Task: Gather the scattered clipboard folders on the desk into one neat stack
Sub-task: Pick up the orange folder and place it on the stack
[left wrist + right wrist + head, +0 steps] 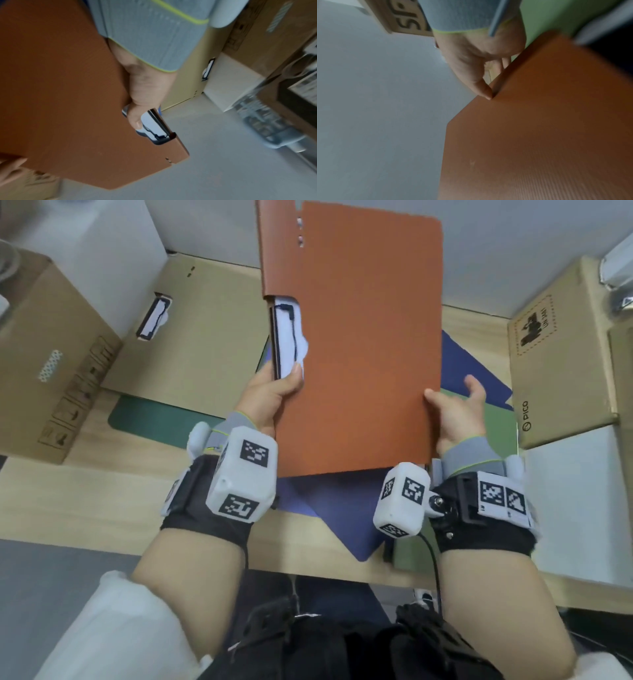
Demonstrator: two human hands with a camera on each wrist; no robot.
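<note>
Desk (102, 501) crowded, boxes around. Orange folder (359, 354) held aloft: left hand (270, 395) pinches clip edge, right hand (455, 412) thumb-clamps opposite edge. Likely light, stiff, smooth; grip edges.

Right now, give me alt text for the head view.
Both hands hold an orange folder upright above the desk: left hand grips its clip edge, right hand steadies the opposite edge. Blue, green and tan folders lie on the desk beneath, between cardboard boxes.
</note>
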